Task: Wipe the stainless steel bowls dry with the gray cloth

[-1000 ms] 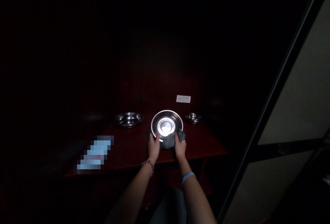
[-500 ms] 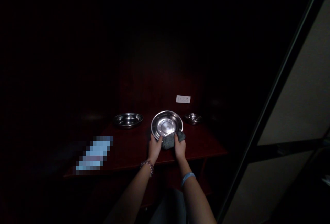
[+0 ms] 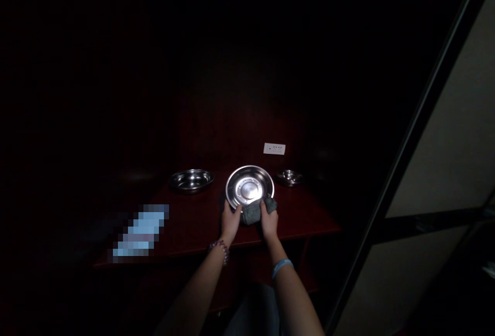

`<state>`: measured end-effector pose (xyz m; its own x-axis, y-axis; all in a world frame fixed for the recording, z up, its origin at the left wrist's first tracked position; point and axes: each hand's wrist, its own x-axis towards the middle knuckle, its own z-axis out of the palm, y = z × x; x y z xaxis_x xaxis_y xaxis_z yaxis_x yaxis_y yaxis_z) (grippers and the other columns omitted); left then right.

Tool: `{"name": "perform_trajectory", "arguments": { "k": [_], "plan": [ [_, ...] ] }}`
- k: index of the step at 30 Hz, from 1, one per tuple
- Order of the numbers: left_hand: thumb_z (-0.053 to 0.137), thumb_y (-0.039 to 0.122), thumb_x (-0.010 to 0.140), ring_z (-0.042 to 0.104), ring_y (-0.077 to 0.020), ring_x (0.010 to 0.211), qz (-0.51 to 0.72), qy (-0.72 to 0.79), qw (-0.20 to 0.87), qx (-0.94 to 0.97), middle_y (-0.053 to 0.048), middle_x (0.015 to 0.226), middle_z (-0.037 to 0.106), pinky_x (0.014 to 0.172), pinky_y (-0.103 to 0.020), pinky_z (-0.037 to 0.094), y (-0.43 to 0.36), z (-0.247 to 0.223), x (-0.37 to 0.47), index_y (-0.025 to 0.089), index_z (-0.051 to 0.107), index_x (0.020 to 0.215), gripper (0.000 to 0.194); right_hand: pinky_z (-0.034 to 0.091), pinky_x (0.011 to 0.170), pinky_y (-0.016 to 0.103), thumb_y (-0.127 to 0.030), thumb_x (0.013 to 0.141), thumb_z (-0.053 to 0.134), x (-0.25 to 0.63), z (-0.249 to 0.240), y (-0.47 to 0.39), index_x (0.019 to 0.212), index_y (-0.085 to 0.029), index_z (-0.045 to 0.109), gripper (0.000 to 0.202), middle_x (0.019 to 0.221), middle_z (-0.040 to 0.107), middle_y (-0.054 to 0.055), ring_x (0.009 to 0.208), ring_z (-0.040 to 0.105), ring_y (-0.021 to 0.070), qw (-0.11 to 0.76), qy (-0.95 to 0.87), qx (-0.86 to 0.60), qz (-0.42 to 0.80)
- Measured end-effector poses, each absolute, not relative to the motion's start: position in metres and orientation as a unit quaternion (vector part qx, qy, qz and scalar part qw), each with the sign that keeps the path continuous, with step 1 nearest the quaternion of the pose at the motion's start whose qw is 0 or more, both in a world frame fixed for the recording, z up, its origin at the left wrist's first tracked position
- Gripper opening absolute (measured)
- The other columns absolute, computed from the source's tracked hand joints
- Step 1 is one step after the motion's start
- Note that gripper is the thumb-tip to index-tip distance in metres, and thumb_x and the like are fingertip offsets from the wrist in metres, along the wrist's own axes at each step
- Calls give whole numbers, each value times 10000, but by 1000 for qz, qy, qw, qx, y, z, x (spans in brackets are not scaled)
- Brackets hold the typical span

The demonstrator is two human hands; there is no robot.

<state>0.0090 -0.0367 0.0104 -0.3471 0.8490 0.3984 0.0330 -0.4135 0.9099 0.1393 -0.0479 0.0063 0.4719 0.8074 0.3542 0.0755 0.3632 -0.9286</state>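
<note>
A round, shiny metal bowl is tilted toward me above the dark red desk. My left hand grips its near left rim, thumb on the inside edge. Folded over the near right rim is a dark grey cloth, and my right hand is closed on it with the thumb on top. The fingers of both hands underneath the bowl are hidden.
On the desk, another metal bowl stands at the back left and smaller metal dishes at the back right. A white socket plate is on the back wall. A blurred-out bluish patch covers something at the left.
Hardly anything differs. The bowl and both hands keep their place, with only a very slight shift to the left in the view.
</note>
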Motion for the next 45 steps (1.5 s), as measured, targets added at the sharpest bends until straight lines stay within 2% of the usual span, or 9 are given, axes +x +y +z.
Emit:
{"name": "perform_trajectory", "arguments": {
  "k": [14, 22, 27, 34, 38, 45],
  "plan": [
    [667, 273, 813, 663, -235, 1117, 682, 442, 303, 498, -120, 1224, 693, 1007, -389, 486, -38, 11, 10, 174, 569, 1226, 435, 538, 768, 322, -531, 806, 594, 137, 9, -51, 892, -129, 761, 444, 949, 780, 175, 925, 741, 307, 685, -401, -567, 217],
    [659, 266, 792, 660, -225, 1105, 692, 444, 312, 477, -116, 1198, 703, 1002, -359, 476, -33, 9, 10, 162, 599, 1198, 424, 548, 767, 332, -512, 788, 624, 137, 9, -51, 857, -150, 770, 396, 914, 787, 154, 915, 743, 313, 692, -384, -570, 220],
    [659, 263, 735, 693, -212, 959, 706, 419, 337, 461, -105, 1050, 746, 888, -327, 514, -30, 8, 9, 156, 658, 1048, 331, 537, 787, 328, -524, 791, 618, 136, 11, -53, 905, -128, 767, 439, 963, 780, 169, 956, 736, 318, 699, -389, -557, 224],
    [669, 389, 701, 665, -183, 726, 711, 421, 360, 434, -79, 841, 745, 681, -272, 496, -30, 8, 5, 128, 689, 895, 326, 528, 795, 315, -532, 815, 585, 136, 12, -54, 907, -137, 754, 440, 966, 779, 167, 955, 737, 305, 696, -400, -551, 230],
    [661, 417, 701, 655, -176, 723, 720, 422, 353, 423, -72, 842, 745, 660, -258, 484, -30, 7, 5, 131, 693, 880, 339, 511, 888, 324, -543, 830, 565, 137, 10, -52, 956, -161, 757, 446, 1024, 771, 163, 1054, 713, 300, 681, -418, -553, 234],
    [633, 426, 722, 654, -180, 744, 715, 429, 343, 433, -76, 854, 751, 686, -259, 483, -32, 8, 5, 134, 700, 869, 333, 506, 922, 346, -542, 819, 584, 142, 5, -47, 948, -174, 763, 430, 995, 777, 146, 1061, 706, 298, 666, -432, -550, 261]
  ]
}}
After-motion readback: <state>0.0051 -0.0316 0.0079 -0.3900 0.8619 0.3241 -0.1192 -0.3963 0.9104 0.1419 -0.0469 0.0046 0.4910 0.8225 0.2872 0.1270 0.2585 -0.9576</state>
